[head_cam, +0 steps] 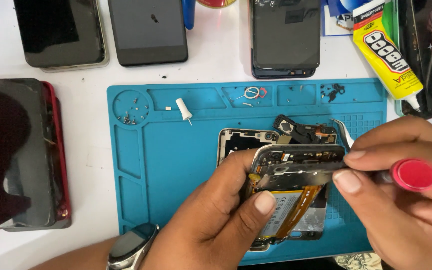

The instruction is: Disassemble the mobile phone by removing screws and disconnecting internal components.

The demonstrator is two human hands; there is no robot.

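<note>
A person's two bare hands work over a blue silicone repair mat [176, 165] on a white table [91, 75]. The left hand [216, 215], coming up from the bottom edge with a wristwatch [131, 245] on its wrist, is closed around an opened phone [291, 185]. Its thumb presses on the phone's lower middle, beside the battery and an orange ribbon cable, while its fingers wrap around the phone's left side. The phone is tilted, its top edge raised off the mat, and it sits between the two hands, touching both.

The right hand [406, 185] enters from the right. Its thumb and forefinger pinch a screwdriver with a round red cap [415, 175], the shaft lying across a metal plate near the phone's top. The same hand also holds silver tweezers [344, 132], whose tips stick up just above the fingers.

Behind the held phone, a second phone frame [236, 142] lies flat on the mat, with loose black parts [301, 131] just beside it. The mat's round tray [132, 107] at upper left holds tiny screws, and a small white pin tool [184, 109] lies nearby.

Three dark phones [148, 30] rest along the table's far edge. A yellow glue tube [386, 52] lies at upper right. A dark screen in a red frame [21, 155] sits left of the mat.
</note>
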